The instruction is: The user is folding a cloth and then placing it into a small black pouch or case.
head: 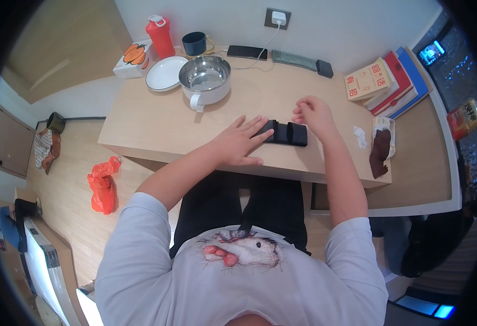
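My left hand (238,142) lies flat with its fingers spread, its fingertips resting on the left part of a black folded case or strap (285,133) near the table's front edge. Two raised flaps or loops stand up from this black item, and its left end is partly hidden under my fingers. Just beyond its right end hovers my right hand (314,116), fingers loosely curled, with nothing visible in them. Further back stands a steel-lined white bowl (205,79) with a handle.
A white plate (166,74), a red shaker bottle (161,37), a dark mug (194,44) and a printed box (133,60) stand at back left. Books (389,83) lean at right, near crumpled tissue (360,137) and a brown cloth-like item (380,155). A charging cable (268,44) crosses the back.
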Tool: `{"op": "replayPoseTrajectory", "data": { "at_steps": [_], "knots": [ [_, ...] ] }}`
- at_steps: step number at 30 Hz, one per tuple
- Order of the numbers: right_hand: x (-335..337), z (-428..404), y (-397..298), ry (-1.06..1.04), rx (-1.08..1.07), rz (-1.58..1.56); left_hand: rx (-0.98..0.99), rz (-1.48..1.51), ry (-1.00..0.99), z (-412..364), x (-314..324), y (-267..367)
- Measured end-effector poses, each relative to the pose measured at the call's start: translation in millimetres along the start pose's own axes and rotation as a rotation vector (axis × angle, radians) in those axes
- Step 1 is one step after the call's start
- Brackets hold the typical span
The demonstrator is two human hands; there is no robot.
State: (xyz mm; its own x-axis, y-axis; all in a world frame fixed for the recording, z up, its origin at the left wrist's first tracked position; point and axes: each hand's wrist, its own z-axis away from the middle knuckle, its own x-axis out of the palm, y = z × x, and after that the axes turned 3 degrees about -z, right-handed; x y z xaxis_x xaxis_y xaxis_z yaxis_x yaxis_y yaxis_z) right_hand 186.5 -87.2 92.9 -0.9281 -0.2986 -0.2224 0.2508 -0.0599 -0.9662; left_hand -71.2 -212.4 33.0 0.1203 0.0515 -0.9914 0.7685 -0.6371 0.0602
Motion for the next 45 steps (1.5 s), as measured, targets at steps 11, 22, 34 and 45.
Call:
{"op": "replayPoseTrajectory", "data": {
  "at_steps": [11, 22, 34, 45],
  "knots": [
    [-20.7, 68.4, 65.8, -0.046, -0.713, 0.689, 0.103, 0.063, -0.004, -17.1, 1.9, 0.2],
    [-3.0, 64.4, 79.8, 0.206, -0.894, 0.666, 0.124, 0.069, 0.061, -11.5, 6.0, 3.3],
    [23.4, 67.5, 83.8, 0.354, -0.998, 0.63, 0.081, 0.08, 0.058, -11.8, 6.9, 3.0],
    [16.6, 73.4, 80.9, 0.236, -1.075, 0.754, 0.07, 0.085, 0.051, -11.2, 7.6, 3.4]
  ]
}}
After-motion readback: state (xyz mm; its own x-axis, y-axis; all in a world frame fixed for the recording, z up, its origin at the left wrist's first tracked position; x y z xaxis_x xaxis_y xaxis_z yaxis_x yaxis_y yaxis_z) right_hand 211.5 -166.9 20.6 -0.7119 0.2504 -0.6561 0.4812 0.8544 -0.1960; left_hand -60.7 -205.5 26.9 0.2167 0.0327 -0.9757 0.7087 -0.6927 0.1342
